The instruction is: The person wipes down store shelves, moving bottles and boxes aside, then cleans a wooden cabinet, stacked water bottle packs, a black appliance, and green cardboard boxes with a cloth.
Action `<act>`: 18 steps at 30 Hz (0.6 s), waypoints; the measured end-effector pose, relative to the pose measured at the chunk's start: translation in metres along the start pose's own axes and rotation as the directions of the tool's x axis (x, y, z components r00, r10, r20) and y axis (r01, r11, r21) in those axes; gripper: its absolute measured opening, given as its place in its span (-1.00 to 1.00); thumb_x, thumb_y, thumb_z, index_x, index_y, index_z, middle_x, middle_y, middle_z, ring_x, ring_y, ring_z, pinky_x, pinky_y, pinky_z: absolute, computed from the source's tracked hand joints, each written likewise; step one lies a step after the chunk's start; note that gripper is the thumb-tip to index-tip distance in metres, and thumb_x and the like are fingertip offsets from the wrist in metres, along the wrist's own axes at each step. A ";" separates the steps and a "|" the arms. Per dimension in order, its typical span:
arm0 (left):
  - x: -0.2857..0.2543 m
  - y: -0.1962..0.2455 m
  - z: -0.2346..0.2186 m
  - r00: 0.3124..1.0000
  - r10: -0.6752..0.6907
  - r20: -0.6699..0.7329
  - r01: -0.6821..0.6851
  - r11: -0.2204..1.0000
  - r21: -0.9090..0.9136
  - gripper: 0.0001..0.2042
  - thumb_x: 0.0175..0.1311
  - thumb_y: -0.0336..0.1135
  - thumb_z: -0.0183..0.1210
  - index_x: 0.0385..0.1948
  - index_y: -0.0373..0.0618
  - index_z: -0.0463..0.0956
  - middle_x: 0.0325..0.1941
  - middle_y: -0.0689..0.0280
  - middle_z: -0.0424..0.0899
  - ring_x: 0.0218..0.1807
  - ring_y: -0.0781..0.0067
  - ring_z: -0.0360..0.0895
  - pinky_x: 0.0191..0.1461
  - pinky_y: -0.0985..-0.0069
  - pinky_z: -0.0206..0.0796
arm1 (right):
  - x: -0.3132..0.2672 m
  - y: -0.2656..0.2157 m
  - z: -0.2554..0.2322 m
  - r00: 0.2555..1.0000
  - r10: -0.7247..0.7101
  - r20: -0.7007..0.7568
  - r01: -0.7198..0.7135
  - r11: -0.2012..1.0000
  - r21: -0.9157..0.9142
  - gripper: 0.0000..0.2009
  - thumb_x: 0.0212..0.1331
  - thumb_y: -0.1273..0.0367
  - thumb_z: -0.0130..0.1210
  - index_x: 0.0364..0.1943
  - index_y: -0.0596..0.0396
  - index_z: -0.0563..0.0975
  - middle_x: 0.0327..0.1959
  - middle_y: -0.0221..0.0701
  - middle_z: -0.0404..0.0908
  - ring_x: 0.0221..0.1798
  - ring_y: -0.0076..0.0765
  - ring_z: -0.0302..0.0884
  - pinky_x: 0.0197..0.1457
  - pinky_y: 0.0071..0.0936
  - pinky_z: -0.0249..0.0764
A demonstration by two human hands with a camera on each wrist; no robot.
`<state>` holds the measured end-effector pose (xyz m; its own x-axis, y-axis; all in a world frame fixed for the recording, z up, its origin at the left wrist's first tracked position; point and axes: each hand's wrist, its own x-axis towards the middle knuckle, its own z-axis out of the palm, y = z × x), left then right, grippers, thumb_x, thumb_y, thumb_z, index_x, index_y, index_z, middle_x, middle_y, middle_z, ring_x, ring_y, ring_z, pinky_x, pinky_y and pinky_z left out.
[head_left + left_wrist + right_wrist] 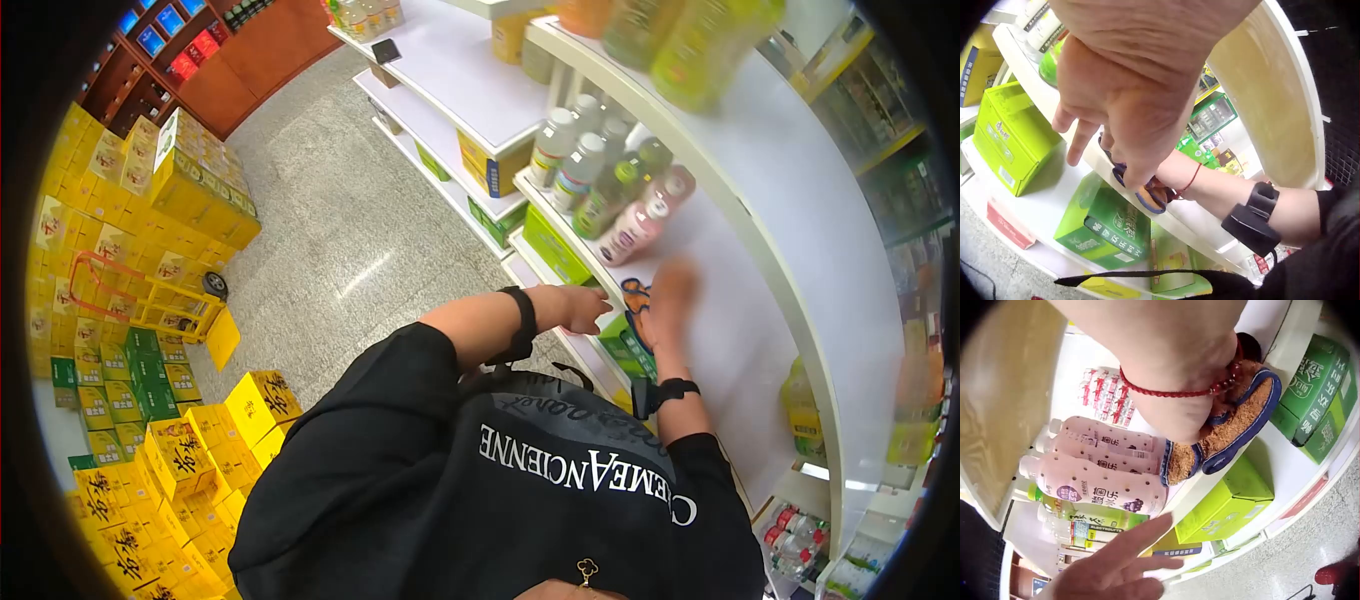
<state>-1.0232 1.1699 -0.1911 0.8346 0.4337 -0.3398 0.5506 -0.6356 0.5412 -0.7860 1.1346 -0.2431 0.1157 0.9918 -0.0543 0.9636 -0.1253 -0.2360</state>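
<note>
My right hand [675, 295], blurred in the head view, is over the white shelf near its front edge. It grips a fuzzy brown cloth with navy edging [1244, 415], which bunches out beside the palm; the fingertips are hidden. My left hand [580, 308] is just in front of the shelf edge, with its fingers extended and nothing in them. In the right wrist view those left fingers [1125, 550] reach toward the pink bottles [1104, 481]. The bottles stand in a row on the shelf, close beside the right hand. The left palm [1135, 106] covers much of the left wrist view.
Clear and green-labelled drink bottles [590, 165] stand behind the pink ones. Lower shelves hold a lime-green box [1016, 134] and a dark green box [1110, 222]. A curved upper shelf [800, 235] overhangs the right side. Yellow cartons [205, 190] and a yellow hand truck [190, 310] stand across the floor.
</note>
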 end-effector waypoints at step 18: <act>-0.286 -0.221 -0.012 0.711 -0.648 -0.273 0.550 0.754 -0.359 -0.43 0.20 -0.06 0.08 0.23 -0.09 0.27 0.22 -0.04 0.34 0.22 -0.05 0.31 0.26 0.24 0.21 | -0.094 0.119 0.073 0.495 0.450 0.744 -0.707 0.706 0.044 -0.67 0.02 0.21 0.15 -0.21 0.16 0.57 -0.62 -0.39 0.48 -0.61 -0.37 0.42 -0.60 -0.35 0.30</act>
<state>-1.3835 1.1943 -0.2044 0.2313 0.8948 -0.3820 0.8673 -0.0118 0.4976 -0.7000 1.0247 -0.3370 0.3113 0.4160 -0.8544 0.5875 -0.7909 -0.1711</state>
